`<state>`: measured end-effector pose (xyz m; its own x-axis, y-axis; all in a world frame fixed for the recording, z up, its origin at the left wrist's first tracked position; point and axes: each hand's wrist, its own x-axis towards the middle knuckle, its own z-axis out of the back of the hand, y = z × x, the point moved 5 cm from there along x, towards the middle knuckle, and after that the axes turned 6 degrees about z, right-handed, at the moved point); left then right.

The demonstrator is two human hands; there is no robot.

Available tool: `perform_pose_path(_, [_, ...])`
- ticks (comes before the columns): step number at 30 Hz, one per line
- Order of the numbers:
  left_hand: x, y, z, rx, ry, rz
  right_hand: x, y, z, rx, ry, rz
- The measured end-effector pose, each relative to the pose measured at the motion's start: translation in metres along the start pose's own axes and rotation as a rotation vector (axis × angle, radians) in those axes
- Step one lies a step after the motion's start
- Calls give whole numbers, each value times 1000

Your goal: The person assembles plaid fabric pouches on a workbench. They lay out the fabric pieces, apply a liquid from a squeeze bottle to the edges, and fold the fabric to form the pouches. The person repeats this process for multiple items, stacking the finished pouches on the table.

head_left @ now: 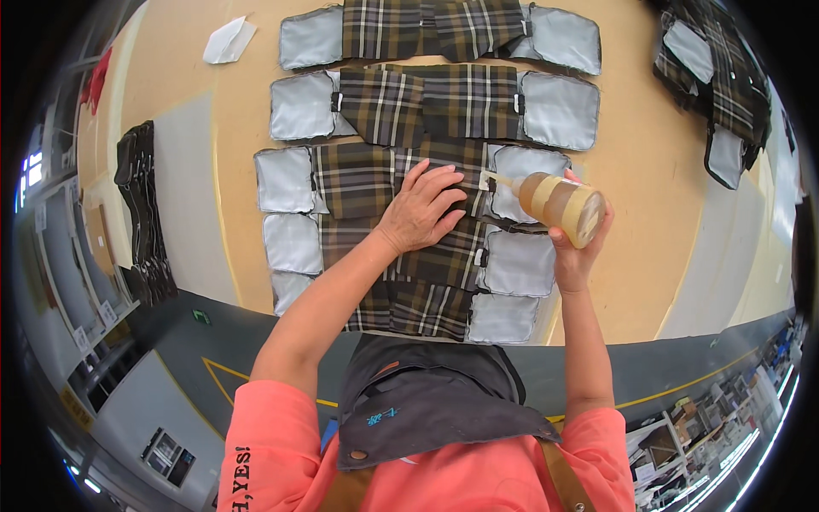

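Note:
Several plaid fabric pieces with pale grey lining patches at both ends lie in a column down the table. On the middle plaid piece [351,177] my left hand [424,207] rests flat, palm down, with its fingers stretched out. My right hand [573,260] is wrapped round a squeeze bottle [553,201] of amber liquid banded with yellowish tape. The bottle is tilted, its thin nozzle pointing left at a small white tab [485,183] by the right lining patch [531,167]. Whether the tip touches the tab, I cannot tell.
A folded white paper [229,41] lies at the far left of the tan table [648,256]. A stack of dark fabric pieces [143,209] sits along the left side. More plaid pieces [725,72] are heaped at the far right. Shelving [691,427] stands beyond at the lower right.

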<state>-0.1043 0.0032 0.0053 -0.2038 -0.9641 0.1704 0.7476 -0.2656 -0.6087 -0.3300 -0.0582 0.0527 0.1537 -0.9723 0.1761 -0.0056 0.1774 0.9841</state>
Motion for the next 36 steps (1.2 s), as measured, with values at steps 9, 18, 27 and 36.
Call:
perform_pose_path(9, [0, 0, 1, -21, -45, -28, -18, -9, 17, 560, -253, -330])
perform_pose_path(18, [-45, -63, -7, 8, 132, -195, -70, 51, 79, 829, -671, -264])
perform_pose_path(27, [-97, -57, -10, -31, 87, 48, -128, 44, 26, 66, -202, -81])
perform_pose_path(36, [-114, -61, -1, -72, 48, 126, -135, 30, 18, 16, -115, -86])
